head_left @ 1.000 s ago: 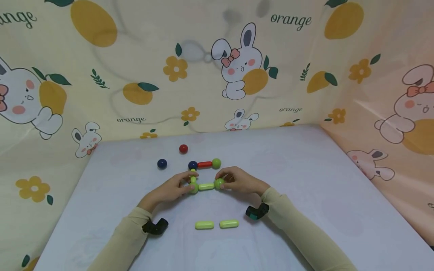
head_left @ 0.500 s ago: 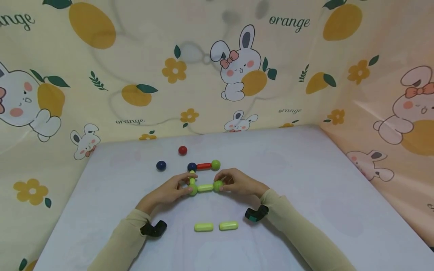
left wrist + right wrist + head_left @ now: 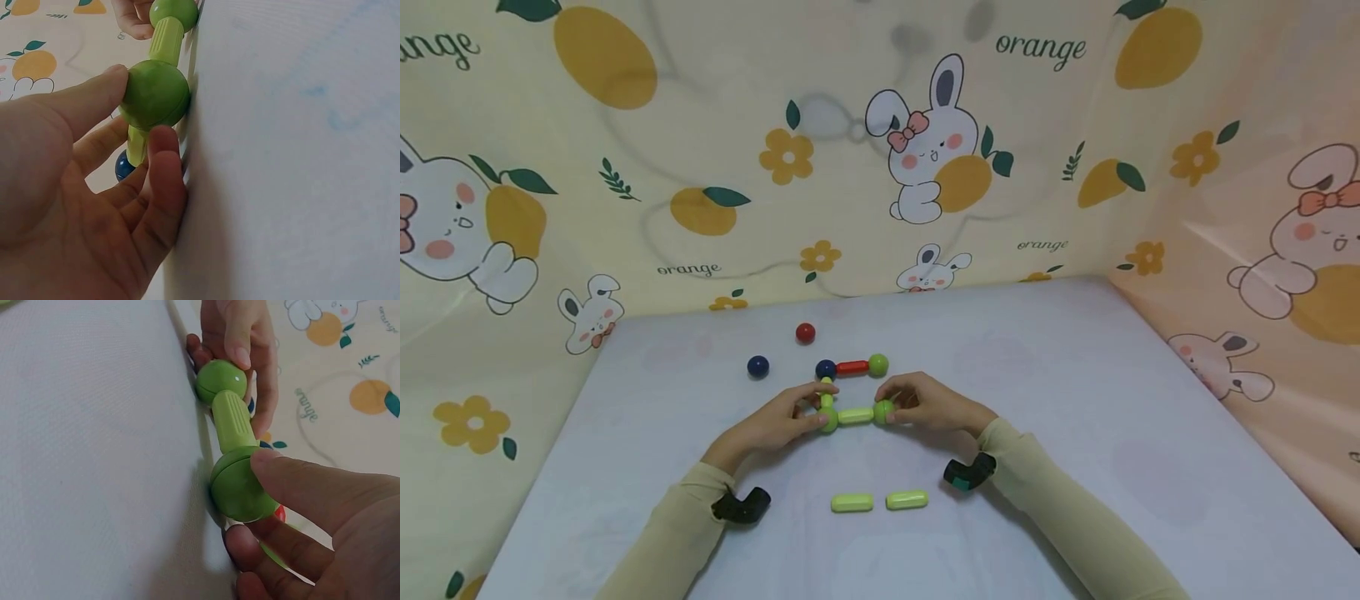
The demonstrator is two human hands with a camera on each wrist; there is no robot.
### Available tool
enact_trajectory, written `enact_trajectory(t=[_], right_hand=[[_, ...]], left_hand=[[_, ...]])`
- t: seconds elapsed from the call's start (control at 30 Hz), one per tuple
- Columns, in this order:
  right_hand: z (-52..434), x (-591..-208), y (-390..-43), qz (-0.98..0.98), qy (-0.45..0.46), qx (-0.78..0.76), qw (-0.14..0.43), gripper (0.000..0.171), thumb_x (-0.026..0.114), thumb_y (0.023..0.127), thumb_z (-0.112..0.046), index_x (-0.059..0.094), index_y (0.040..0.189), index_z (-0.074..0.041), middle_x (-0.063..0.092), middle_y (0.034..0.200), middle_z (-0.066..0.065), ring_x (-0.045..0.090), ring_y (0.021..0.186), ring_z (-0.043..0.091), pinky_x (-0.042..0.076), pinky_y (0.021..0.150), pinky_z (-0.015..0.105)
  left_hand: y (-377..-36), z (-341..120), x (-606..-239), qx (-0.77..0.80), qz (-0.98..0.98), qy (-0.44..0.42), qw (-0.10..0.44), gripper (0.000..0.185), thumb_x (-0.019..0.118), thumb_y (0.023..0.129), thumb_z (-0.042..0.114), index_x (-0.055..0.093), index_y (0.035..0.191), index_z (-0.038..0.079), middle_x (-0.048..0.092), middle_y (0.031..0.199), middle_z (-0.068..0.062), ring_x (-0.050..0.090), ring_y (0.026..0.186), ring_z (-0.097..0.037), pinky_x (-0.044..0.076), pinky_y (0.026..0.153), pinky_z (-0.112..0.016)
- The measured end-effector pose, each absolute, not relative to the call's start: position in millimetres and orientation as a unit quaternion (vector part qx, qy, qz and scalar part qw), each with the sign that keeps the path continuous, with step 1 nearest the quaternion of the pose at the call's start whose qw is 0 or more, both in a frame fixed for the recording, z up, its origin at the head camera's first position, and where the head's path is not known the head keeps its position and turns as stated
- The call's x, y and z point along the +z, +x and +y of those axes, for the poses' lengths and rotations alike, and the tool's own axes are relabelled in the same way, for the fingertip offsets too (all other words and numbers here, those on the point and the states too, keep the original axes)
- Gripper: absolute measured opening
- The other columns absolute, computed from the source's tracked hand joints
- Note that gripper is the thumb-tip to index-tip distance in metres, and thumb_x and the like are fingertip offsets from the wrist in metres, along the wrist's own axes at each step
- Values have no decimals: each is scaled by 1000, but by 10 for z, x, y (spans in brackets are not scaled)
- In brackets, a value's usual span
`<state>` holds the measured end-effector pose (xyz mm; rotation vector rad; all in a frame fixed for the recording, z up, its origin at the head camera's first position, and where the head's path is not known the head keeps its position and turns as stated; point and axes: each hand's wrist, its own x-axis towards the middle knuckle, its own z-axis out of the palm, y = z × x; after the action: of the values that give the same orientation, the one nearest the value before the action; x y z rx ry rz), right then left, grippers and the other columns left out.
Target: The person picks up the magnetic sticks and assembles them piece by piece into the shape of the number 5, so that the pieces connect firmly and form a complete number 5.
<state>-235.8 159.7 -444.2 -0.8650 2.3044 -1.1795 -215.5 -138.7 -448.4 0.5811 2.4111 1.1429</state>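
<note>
My left hand (image 3: 775, 421) pinches the green ball (image 3: 156, 94) at the near left corner of a joined ball-and-rod shape. At the other end of a ribbed light-green rod (image 3: 855, 416), the thumb and fingers of my right hand (image 3: 938, 405) hold a second green ball (image 3: 240, 487). Another light-green rod (image 3: 827, 400), partly hidden by my left fingers, runs back from the left corner to a dark blue ball (image 3: 826, 368). From that blue ball a red rod (image 3: 853, 367) leads right to a third green ball (image 3: 878, 364).
Two loose light-green rods, a left one (image 3: 852, 502) and a right one (image 3: 907, 499), lie nearer the person on the white tabletop (image 3: 1060, 400). Beyond the hands sit a loose dark blue ball (image 3: 758, 367) and a red ball (image 3: 806, 333). Printed cloth (image 3: 835, 75) hangs behind the table.
</note>
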Motion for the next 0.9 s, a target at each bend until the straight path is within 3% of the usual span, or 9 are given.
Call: enact_trajectory(t=[0.9], right_hand=[[1613,-4473,-2371,822,-315,-430,203,28,69,96,-12,66,122,-4,69,115,12,59,94,13,51,84,24]], left_hand=[[-2143,-1383,-4467,416,861,206,208,47,61,102,23,50,147,19,56,123,-11,51,77,-18,45,68,-27]])
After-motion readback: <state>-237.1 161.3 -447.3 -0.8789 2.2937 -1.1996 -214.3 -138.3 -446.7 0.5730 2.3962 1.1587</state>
